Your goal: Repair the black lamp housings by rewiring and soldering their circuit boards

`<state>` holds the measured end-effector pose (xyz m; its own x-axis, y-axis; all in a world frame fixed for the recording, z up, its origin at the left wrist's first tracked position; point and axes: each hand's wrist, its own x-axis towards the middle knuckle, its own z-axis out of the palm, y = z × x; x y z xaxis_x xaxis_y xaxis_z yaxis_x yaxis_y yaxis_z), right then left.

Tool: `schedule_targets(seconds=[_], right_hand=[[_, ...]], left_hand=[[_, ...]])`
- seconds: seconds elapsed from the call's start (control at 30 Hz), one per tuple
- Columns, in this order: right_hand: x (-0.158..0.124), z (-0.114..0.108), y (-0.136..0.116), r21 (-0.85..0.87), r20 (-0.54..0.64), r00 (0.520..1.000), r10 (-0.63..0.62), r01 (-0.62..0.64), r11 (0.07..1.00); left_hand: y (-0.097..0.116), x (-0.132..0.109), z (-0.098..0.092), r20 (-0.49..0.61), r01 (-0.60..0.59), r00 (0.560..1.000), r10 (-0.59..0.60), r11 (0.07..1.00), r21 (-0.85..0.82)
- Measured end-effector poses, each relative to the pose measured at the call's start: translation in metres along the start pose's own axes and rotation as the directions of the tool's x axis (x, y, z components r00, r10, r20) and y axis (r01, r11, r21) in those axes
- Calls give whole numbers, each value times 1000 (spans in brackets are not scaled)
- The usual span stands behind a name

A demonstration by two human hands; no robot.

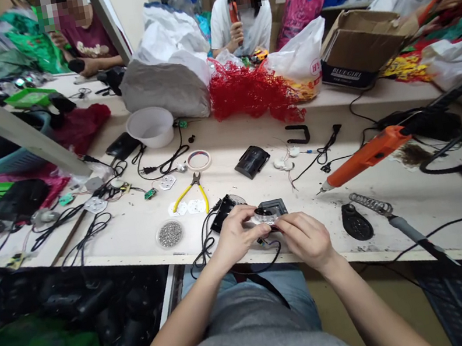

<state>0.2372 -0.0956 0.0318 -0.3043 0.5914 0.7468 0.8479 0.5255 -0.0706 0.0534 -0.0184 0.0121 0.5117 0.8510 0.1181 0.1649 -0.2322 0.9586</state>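
My left hand (237, 236) is closed, its thumb and fingers pinching a small round part with a black top and clear rim (266, 214). My right hand (307, 238) is closed too, fingertips at the right side of this part; whether they grip it or something under it is hard to see. Just behind stands a dark grey square frame (278, 205). Left of it lies an open black housing (223, 210) with a black cable. Below my fingers a small green circuit board and thin wires show in part. A round dish of small screws (170, 234) sits farther left.
Yellow-handled cutters (197, 190), a tape roll (199, 160) and a black casing (252, 161) lie beyond my hands. At right hang an orange electric screwdriver (365, 157) and a soldering iron (406, 226) by its coil holder. Several people work across the bench.
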Motion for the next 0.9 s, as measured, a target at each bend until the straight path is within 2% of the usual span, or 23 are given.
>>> schedule_targets(seconds=[0.1, 0.17, 0.2, 0.27, 0.33, 0.43, 0.5, 0.6, 0.67, 0.77, 0.9], right_hand=[[1, 12, -9, 103, -39, 997, 61, -57, 993], [0, 22, -16, 224, -56, 975, 213, -196, 955], [-2, 28, -20, 299, -44, 948, 316, -289, 910], [-6, 41, -27, 436, 35, 854, 520, -481, 761], [-10, 53, -32, 520, 151, 722, 675, -639, 567], [-14, 68, -35, 531, 288, 526, 800, -783, 323], [-13, 73, -33, 513, 329, 451, 830, -823, 244], [-8, 76, -29, 494, 362, 424, 830, -843, 215], [-3, 77, -26, 487, 385, 409, 828, -852, 195], [6, 79, -24, 498, 414, 352, 839, -859, 115], [16, 81, -23, 528, 446, 298, 844, -849, 21]], left_hand=[[-2, -17, -21, -110, -90, 988, 109, 982, 164], [-6, -31, -37, -196, -134, 959, 204, 938, 319], [-9, -38, -43, -222, -141, 944, 244, 907, 397], [-15, -49, -51, -226, -134, 931, 288, 843, 521], [-21, -57, -49, -203, -106, 938, 280, 791, 602], [-26, -58, -36, -197, -23, 954, 226, 711, 703], [-28, -55, -28, -209, 30, 958, 198, 654, 756], [-30, -51, -22, -230, 48, 951, 205, 637, 769], [-32, -50, -21, -260, 22, 934, 246, 686, 727], [-34, -52, -23, -310, -46, 903, 296, 786, 616], [-33, -54, -22, -372, -66, 883, 287, 860, 506]])
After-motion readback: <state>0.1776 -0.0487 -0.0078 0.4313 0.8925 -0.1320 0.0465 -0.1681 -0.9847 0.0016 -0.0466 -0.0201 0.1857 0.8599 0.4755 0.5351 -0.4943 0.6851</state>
